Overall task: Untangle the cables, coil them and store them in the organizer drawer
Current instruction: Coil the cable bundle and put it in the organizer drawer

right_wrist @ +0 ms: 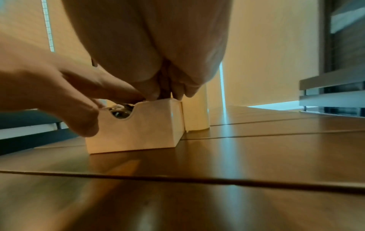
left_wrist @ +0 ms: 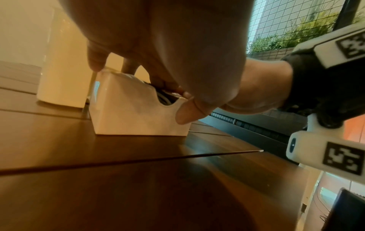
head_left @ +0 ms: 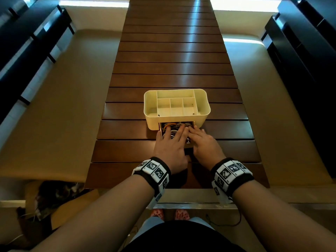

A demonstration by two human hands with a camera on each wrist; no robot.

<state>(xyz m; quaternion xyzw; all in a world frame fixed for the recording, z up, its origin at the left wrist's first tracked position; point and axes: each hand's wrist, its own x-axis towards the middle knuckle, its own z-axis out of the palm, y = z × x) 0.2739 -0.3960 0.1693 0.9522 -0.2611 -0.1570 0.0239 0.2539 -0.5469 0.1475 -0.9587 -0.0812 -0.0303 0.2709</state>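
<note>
A cream organizer (head_left: 177, 106) stands on the slatted wooden table, its drawer (head_left: 160, 132) pulled out toward me. Coiled cables (head_left: 169, 126), orange, white and grey, fill the drawer. My left hand (head_left: 173, 134) lies flat over the drawer's left half, fingers straight, pressing on the cables. My right hand (head_left: 194, 132) presses its right half the same way. In the left wrist view the left thumb (left_wrist: 187, 112) rests against the drawer (left_wrist: 134, 112) front. In the right wrist view cables (right_wrist: 120, 114) show through the notch in the drawer (right_wrist: 142, 129) front, under both hands.
The organizer's top compartments (head_left: 175, 104) hold nothing visible. Bare table (head_left: 172, 60) stretches beyond the organizer. Beige benches (head_left: 63, 106) flank the table, with dark shelving at both sides. A cardboard box (head_left: 60, 199) with clutter sits on the floor at my lower left.
</note>
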